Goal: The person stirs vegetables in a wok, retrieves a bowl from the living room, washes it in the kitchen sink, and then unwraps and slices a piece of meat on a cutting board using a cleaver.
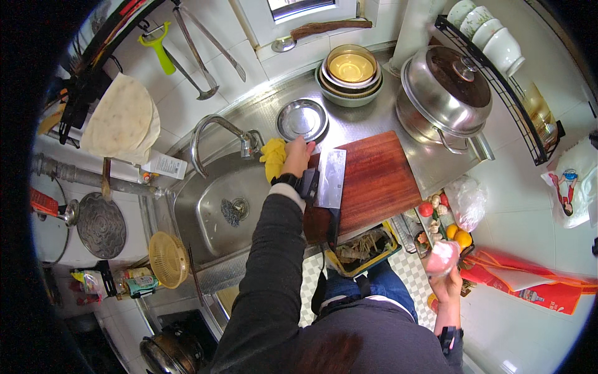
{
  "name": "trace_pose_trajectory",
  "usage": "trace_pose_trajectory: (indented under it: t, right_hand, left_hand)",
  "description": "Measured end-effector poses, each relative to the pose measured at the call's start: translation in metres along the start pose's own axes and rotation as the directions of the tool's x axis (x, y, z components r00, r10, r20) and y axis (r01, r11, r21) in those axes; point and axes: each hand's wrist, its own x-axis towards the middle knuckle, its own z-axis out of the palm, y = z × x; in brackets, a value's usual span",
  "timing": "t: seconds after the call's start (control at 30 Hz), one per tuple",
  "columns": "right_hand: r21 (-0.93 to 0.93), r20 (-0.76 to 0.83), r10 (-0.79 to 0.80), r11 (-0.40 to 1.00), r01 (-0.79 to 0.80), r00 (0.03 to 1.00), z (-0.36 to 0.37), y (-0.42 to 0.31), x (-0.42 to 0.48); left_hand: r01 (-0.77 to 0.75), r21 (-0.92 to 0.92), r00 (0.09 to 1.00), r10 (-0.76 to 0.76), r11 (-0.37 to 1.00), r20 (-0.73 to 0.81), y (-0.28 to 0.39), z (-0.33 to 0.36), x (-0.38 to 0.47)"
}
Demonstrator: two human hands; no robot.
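My left hand reaches to the near rim of a round stainless steel plate; whether the fingers grip the rim is hard to see. Beside that hand, a yellow cloth hangs over the sink's edge. My right hand, off to the right, holds a pink piece of what looks like raw meat in clear plastic. A cleaver lies flat along the left side of a reddish-brown wooden cutting board, its black handle towards me.
Left of the board is a steel sink with a curved faucet. Stacked bowls and a large lidded steamer pot stand behind. A bin with scraps sits below the board, near vegetables and a red bag.
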Motion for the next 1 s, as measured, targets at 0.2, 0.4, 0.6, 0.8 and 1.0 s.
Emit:
trace_pose_trajectory:
  t: [0.2, 0.4, 0.6, 0.8, 1.0]
  right_hand:
    - [0.148, -0.053, -0.045, 0.988, 0.052, 0.998, -0.018, 0.007, -0.016]
    - [-0.068, 0.040, -0.014, 0.998, 0.016, 0.999, 0.024, -0.001, 0.028]
    - [-0.114, 0.160, 0.176, 0.981, -0.159, 0.971, 0.060, 0.010, 0.064]
    - [-0.150, 0.231, 0.310, 0.948, -0.281, 0.922, 0.071, 0.033, 0.085]
    - [-0.127, 0.154, 0.319, 0.945, -0.301, 0.935, 0.064, 0.038, 0.080]
  left_hand:
    - [0.056, -0.144, 0.998, -0.056, 0.988, 0.001, 0.006, 0.011, 0.022]
    - [0.187, -0.389, 0.900, 0.002, 0.902, 0.437, 0.029, -0.048, -0.066]
    - [0.459, -0.688, 0.700, 0.249, 0.562, 0.670, 0.049, -0.167, -0.177]
    - [0.640, -0.723, 0.665, 0.285, 0.258, 0.690, 0.007, -0.210, -0.223]
    - [0.507, -0.821, 0.847, -0.330, 0.264, 0.417, -0.008, -0.179, -0.189]
